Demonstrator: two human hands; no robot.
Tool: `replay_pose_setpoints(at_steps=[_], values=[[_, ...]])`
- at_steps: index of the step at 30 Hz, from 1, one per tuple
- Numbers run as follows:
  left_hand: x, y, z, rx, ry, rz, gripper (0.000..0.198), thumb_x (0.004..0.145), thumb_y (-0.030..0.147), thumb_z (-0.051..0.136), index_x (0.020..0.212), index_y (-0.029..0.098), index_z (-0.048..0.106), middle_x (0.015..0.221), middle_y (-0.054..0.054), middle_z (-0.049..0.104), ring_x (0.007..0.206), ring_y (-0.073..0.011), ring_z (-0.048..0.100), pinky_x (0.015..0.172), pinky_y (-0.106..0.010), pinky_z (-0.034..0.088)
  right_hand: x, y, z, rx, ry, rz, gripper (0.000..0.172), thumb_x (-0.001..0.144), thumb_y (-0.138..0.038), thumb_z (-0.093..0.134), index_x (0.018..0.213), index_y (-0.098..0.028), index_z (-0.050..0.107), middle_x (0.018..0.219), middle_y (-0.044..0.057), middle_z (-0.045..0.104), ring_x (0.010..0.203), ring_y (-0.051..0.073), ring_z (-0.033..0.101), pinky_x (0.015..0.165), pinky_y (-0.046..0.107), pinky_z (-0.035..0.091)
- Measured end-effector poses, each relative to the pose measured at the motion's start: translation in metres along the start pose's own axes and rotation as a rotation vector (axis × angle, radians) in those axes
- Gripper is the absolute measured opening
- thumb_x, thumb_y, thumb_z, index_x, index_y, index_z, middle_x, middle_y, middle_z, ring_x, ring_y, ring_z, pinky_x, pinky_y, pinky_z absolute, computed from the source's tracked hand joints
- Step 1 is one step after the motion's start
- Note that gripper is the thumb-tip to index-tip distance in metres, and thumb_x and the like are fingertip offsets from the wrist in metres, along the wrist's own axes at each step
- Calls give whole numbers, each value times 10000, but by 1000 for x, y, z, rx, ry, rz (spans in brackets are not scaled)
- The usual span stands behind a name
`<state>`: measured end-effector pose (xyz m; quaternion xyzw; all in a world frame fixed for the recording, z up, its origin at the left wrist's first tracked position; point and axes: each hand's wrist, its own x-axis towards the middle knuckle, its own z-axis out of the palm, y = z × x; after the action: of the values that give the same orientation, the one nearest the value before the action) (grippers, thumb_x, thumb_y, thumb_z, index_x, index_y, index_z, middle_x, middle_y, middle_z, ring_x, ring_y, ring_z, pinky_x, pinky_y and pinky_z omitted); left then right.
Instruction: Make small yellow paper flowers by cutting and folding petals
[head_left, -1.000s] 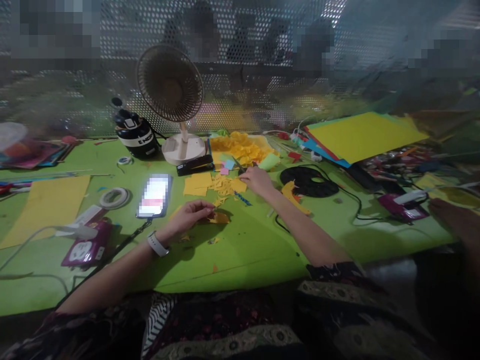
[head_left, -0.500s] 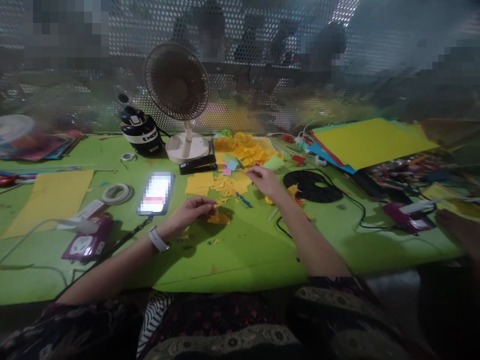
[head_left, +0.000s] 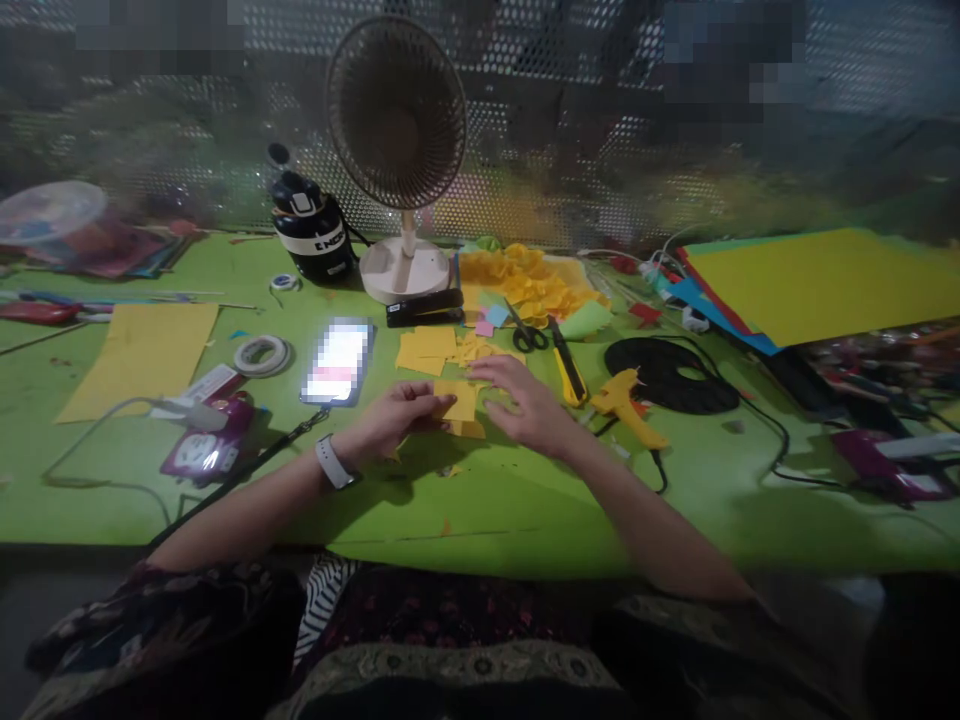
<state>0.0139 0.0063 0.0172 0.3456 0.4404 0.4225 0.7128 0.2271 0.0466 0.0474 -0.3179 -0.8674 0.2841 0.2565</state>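
Between thumb and fingers, my left hand (head_left: 409, 413) pinches a small yellow-orange paper square (head_left: 459, 400). My right hand (head_left: 529, 405) is just right of that square, its fingers apart and holding nothing that I can see. Beyond the hands lie a stack of yellow paper squares (head_left: 426, 348) and a heap of small yellow scraps (head_left: 476, 350), partly hidden by my right fingers. Black scissors (head_left: 529, 335), a yellow box cutter (head_left: 568, 365) and a yellow glue gun (head_left: 628, 405) rest to the right.
A fan (head_left: 397, 268), a black bottle (head_left: 313, 235) and a stapler (head_left: 425, 307) stand behind. Orange crumpled paper pieces (head_left: 532, 285) fill a tray at the back. To the left are a lit phone (head_left: 337, 362), a tape roll (head_left: 262, 355) and a purple power socket (head_left: 214, 440).
My left hand now holds a paper square in place of a small scrap. My right hand has come nearer to it and opened. The view has shifted, uncovering scissors, cutter and glue gun.
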Motion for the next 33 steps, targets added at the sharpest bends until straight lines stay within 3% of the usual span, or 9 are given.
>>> replay_pose_setpoints(at_steps=[4,7,11,14,17,22,27,33], values=[[0,-2,-3,-67,45,-6,273,673,342,854,667,172,640,681,12,615,650,-111,593,766,-302,568,-8,3,7,-9,15,-122,333,836,-155,599,1139,-277,670,1411,85,508,1328,272,451,1092,524,396],[0,-7,-3,-76,24,-45,244,697,335,837,698,175,652,730,0,665,699,-126,635,795,-319,557,-11,7,15,22,86,-128,186,894,-223,604,1023,-292,719,1342,70,574,1288,260,492,1065,524,426],[-2,-10,2,-53,-11,-62,218,723,337,815,719,181,664,814,-11,716,782,-144,680,832,-323,551,-14,10,22,93,138,-128,123,913,-265,623,922,-304,739,1269,48,631,1241,242,539,1043,506,452],[-4,-11,3,-20,-34,-24,207,747,363,794,755,181,695,824,-14,728,789,-144,690,849,-322,553,-18,8,27,185,191,-65,92,909,-293,640,903,-288,732,1255,51,638,1226,225,553,1024,469,477],[-3,-15,2,-36,-72,11,215,769,354,777,896,186,737,956,-43,751,914,-178,706,908,-351,546,-21,6,32,341,259,97,101,912,-327,636,886,-255,702,1253,63,633,1201,213,576,1009,442,495],[-1,-25,-4,-81,-70,47,192,788,322,754,958,232,746,1052,-44,756,983,-223,713,893,-399,568,-21,4,38,551,237,303,229,890,-444,636,900,-216,646,930,52,676,852,182,661,803,382,573],[-4,-22,1,-2,-109,92,258,744,339,785,965,209,755,999,-64,767,922,-226,723,821,-374,591,-19,4,39,471,249,310,280,877,-483,637,854,-204,632,839,37,656,797,176,629,753,349,554],[-5,-18,6,116,-129,42,305,784,346,763,1017,151,730,962,-80,779,849,-153,730,825,-310,585,-19,5,43,379,288,237,252,882,-437,645,804,-198,621,769,19,625,729,158,587,678,304,511]])
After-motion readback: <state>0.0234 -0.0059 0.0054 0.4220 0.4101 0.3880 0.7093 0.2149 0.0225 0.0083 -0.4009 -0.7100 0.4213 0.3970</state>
